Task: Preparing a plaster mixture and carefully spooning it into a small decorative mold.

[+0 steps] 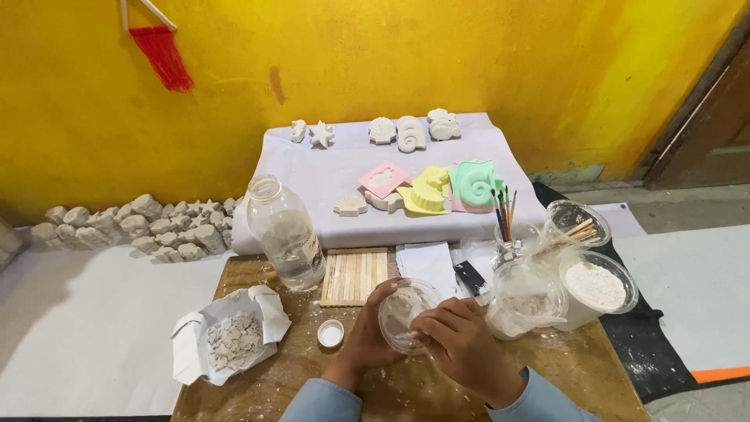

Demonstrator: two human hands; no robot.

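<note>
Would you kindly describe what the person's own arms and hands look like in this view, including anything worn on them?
Both forearms are covered by light blue long sleeves that end at the wrists. The left hand and right hand are bare: no gloves, and no rings, watch or bracelets that I can make out. Only the lower forearms show at the bottom edge.
</note>
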